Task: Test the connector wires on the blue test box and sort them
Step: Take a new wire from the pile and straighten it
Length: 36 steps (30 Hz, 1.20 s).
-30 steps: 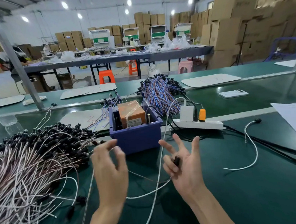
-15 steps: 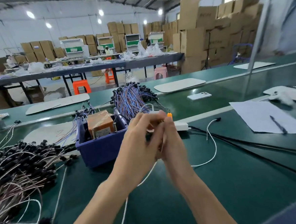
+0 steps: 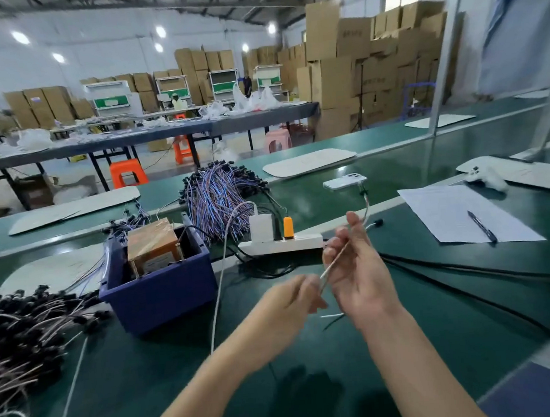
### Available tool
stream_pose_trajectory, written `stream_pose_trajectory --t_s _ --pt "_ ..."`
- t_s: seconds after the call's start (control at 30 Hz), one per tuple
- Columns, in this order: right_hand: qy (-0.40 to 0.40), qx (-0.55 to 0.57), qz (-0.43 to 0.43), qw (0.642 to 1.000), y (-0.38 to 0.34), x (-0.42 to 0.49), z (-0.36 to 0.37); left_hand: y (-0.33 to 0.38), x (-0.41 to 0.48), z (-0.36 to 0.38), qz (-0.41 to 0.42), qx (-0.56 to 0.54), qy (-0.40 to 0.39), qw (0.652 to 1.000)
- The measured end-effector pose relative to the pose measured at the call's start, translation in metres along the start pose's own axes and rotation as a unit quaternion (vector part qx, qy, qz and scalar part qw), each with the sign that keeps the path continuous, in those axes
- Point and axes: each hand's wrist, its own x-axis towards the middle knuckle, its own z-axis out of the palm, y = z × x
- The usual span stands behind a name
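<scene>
The blue test box (image 3: 162, 297) stands left of centre on the green bench, with a brown block (image 3: 152, 246) inside it. Both my hands hold one thin pale connector wire (image 3: 334, 262) stretched between them, to the right of the box. My left hand (image 3: 290, 301) pinches its lower end. My right hand (image 3: 357, 267) grips it higher up, and the wire runs on past my fingertips to a small plug end (image 3: 363, 191). A heap of pale wires with black connectors (image 3: 25, 330) lies at the left. A bundle of purple wires (image 3: 217, 196) lies behind the box.
A white power strip (image 3: 281, 244) with a white adapter and an orange plug sits behind my hands, black cables (image 3: 467, 273) trailing right. Paper with a pen (image 3: 481, 226) lies at the right, a white phone (image 3: 345, 181) beyond. A loose white wire (image 3: 219, 287) hangs beside the box.
My hands rose from low on the bench, met near the power strip, then drew apart with the wire pulled taut between them. The view has swung to the right.
</scene>
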Motion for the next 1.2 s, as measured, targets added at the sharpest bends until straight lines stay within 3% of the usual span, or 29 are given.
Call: stream_pose_trajectory --t_s 0.13,0.4,0.57,0.8,0.87,0.93,1.0,1.03,1.2 --pt "0.044 -0.019 -0.006 0.999 -0.011 0.03 -0.024 -0.021 0.002 0.017 0.015 0.051 -0.04 0.998" --pt "0.066 -0.289 -0.067 0.953 -0.044 0.103 -0.04 -0.031 0.026 0.015 0.03 0.154 0.025 0.987" --pt "0.105 -0.46 -0.097 0.876 -0.052 0.148 -0.051 -0.035 0.055 0.03 0.044 0.271 0.019 0.961" --pt "0.148 -0.572 -0.039 0.806 -0.047 0.18 -0.08 -0.04 0.079 0.056 0.075 0.379 0.013 0.922" --pt "0.161 -0.612 -0.034 0.774 -0.041 0.181 -0.086 -0.041 0.079 0.057 0.09 0.389 0.014 0.917" --pt "0.171 -0.672 -0.035 0.72 -0.032 0.172 -0.081 -0.042 0.08 0.058 0.104 0.405 0.015 0.908" --pt "0.185 -0.72 -0.072 0.665 -0.021 0.158 -0.071 -0.043 0.08 0.059 0.118 0.411 0.02 0.904" --pt "0.186 -0.724 -0.108 0.655 -0.016 0.147 -0.064 -0.043 0.08 0.059 0.124 0.413 0.024 0.902" --pt "0.052 -0.708 -0.271 0.65 0.028 0.093 -0.023 -0.039 0.066 0.044 0.163 0.423 0.012 0.891"
